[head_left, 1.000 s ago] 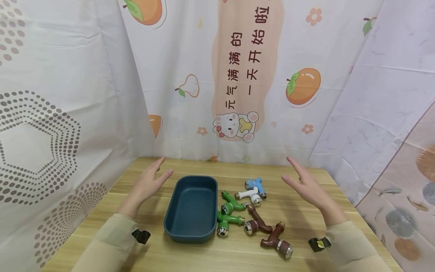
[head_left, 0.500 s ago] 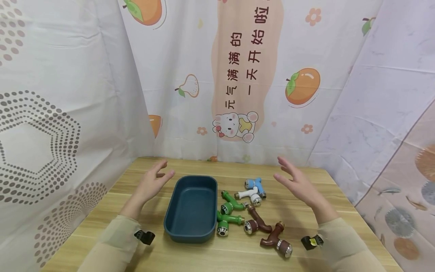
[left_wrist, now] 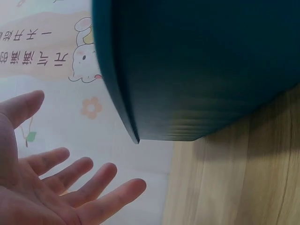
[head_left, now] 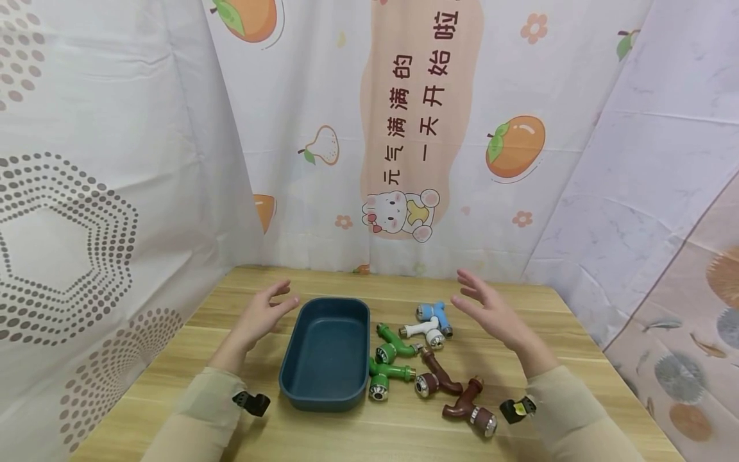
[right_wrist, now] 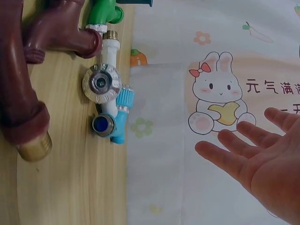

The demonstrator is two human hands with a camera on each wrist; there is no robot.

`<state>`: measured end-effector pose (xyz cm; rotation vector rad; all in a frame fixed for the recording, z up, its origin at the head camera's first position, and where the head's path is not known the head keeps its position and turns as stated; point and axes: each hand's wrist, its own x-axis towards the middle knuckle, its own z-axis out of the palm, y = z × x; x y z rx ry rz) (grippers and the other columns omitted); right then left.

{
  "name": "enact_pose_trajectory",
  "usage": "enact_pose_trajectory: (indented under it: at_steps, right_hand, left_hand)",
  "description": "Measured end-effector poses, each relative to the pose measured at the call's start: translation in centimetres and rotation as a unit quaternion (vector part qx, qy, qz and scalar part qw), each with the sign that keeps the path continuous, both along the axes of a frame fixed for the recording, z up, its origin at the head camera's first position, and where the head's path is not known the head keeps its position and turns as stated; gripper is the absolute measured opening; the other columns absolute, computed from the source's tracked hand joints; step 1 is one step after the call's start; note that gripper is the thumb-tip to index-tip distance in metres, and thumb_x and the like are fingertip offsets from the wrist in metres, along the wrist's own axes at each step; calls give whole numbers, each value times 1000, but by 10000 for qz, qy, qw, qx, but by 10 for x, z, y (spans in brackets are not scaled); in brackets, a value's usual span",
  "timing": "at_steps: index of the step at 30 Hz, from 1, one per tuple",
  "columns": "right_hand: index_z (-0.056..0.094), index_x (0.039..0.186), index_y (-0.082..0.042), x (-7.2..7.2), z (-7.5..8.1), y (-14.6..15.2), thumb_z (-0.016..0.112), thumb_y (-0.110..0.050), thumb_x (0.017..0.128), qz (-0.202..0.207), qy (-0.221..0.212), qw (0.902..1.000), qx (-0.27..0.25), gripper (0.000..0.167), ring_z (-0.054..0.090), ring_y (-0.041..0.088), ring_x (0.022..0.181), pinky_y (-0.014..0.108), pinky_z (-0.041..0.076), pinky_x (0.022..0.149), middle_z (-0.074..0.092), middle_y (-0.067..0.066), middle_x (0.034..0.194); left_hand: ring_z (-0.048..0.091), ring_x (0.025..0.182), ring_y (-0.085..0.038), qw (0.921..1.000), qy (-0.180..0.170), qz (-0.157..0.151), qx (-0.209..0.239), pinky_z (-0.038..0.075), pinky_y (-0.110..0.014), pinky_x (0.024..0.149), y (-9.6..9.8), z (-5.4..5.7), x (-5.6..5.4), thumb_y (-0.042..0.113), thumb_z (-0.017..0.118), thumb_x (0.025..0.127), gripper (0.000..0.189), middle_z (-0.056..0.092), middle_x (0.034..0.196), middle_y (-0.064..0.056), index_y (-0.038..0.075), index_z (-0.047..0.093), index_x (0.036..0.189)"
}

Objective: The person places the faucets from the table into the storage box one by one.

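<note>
My left hand (head_left: 258, 319) hovers left of a dark blue bin (head_left: 326, 359), fingers spread and holding nothing. In the left wrist view the bin's outer wall (left_wrist: 187, 70) rises beside that hand. My right hand (head_left: 491, 312) is raised to the right of several faucets, its fingers loosely extended. Nearest to it are a light blue faucet (head_left: 440, 316) and a white faucet (head_left: 420, 329). Two green faucets, one above (head_left: 402, 347) the other (head_left: 394, 372), lie by the bin's right side. Closer to me are two dark red faucets, a left one (head_left: 441, 375) and a right one (head_left: 464, 405).
Everything lies on a wood-grain table (head_left: 340, 436). A printed curtain (head_left: 323, 212) hangs along its far edge, with cloth on the left (head_left: 190, 212) and right (head_left: 612, 224). A small black camera sits on each wrist, left (head_left: 252, 403) and right (head_left: 516, 409).
My right hand has moved left, toward the blue and white faucets. The left hand has shifted slightly right, toward the bin. The bin and faucets stay where they were.
</note>
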<state>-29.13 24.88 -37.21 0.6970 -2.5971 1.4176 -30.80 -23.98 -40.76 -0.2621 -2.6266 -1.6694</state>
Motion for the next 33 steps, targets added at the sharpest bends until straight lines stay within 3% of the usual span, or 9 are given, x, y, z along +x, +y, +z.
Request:
enact_pose_trajectory:
  at_steps: [15,21,33]
  right_hand:
    - [28,161,-13,-7,-5,-16,60,-35,103,207,-376,9989,-200,70,37,47,141,61,41,106,32,22,160]
    - [29,161,-13,-10,-8,-22,60,-38,103,246,-488,9984,-107,71,37,47,141,59,43,104,32,22,160]
    - [31,160,-14,-16,-16,-39,61,-39,102,385,-751,9964,-36,71,35,50,141,62,37,108,33,22,160]
  left_hand:
    - [51,126,-48,9968,-728,-83,315,61,-47,67,8,-16,-1,22,71,95,76,36,156,-28,4,34,158]
    - [50,125,-51,9957,-857,-31,352,61,-49,61,9,-22,-1,9,68,93,70,40,152,-31,0,37,156]
    - [52,125,-50,9932,-1049,-284,412,59,-54,58,9,-34,-2,0,64,86,70,43,147,-36,-3,41,152]
